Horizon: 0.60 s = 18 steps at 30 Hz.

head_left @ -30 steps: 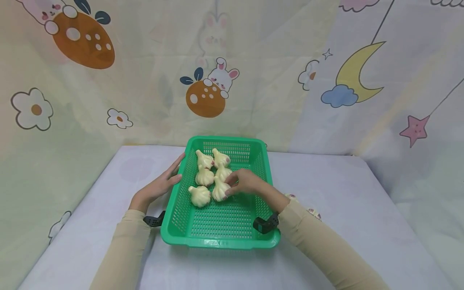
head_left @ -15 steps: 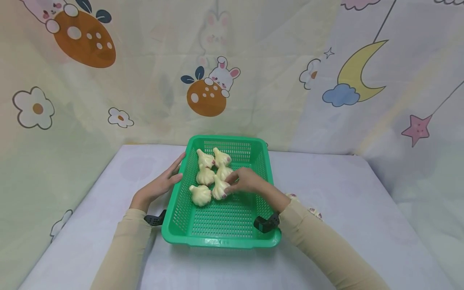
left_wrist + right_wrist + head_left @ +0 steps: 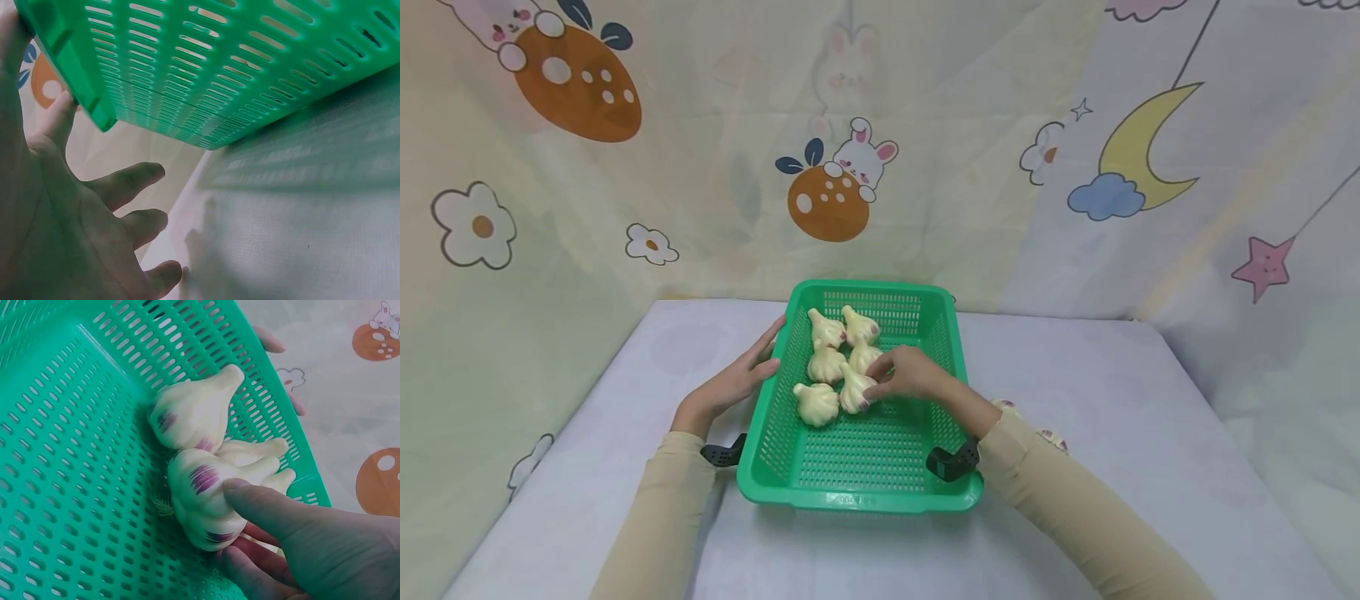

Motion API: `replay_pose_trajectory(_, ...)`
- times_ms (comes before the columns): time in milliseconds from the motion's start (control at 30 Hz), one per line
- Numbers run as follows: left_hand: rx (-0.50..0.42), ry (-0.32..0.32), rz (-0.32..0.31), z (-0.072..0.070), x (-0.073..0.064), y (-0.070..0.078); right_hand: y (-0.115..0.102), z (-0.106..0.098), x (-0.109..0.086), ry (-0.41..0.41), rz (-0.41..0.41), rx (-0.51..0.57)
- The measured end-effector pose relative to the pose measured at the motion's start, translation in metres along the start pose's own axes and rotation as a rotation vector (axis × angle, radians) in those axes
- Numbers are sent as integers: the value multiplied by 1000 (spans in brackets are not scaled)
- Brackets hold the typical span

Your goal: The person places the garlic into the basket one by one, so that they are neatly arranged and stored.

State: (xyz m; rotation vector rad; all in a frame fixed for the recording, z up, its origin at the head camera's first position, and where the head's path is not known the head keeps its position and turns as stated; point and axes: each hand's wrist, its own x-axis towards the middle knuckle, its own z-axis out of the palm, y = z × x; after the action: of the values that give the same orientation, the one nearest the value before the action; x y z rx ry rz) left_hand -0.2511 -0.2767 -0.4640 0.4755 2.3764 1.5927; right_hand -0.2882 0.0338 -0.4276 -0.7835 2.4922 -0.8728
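White tabletop (image 3: 1135, 400), green basket (image 3: 859, 500), right hand (image 3: 910, 372) pinching garlic (image 3: 853, 392) inside, left hand (image 3: 730, 388) splayed alongside

Right of the basket (image 3: 775, 494), the right sleeve (image 3: 1067, 508) partly hides some bulbs (image 3: 1054, 440); lettering (image 3: 853, 500) at its near end (tiny, faint) cannot be read.

Both arms reach forward and converge in the head view. The sleeved left forearm (image 3: 651, 517) leads to the left hand (image 3: 730, 387), its left fingers (image 3: 128, 184) extended and spread, its left thumb (image 3: 765, 367) held apart. The sleeved right forearm (image 3: 1075, 500) slants leftward; the right hand (image 3: 912, 373) pinches, right thumb (image 3: 259, 501) opposing curled, partly hidden right fingers (image 3: 250, 570).
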Motion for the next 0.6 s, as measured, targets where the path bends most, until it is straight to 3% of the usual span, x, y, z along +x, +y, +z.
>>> replay_pose_trajectory(400,-14,-3,-3,1,-1,4,-4,-2,-3,33,-15,-33)
replay_pose_trajectory(600,-9,2,-11,0,-2,3,-9,-6,-6,88,-44,47)
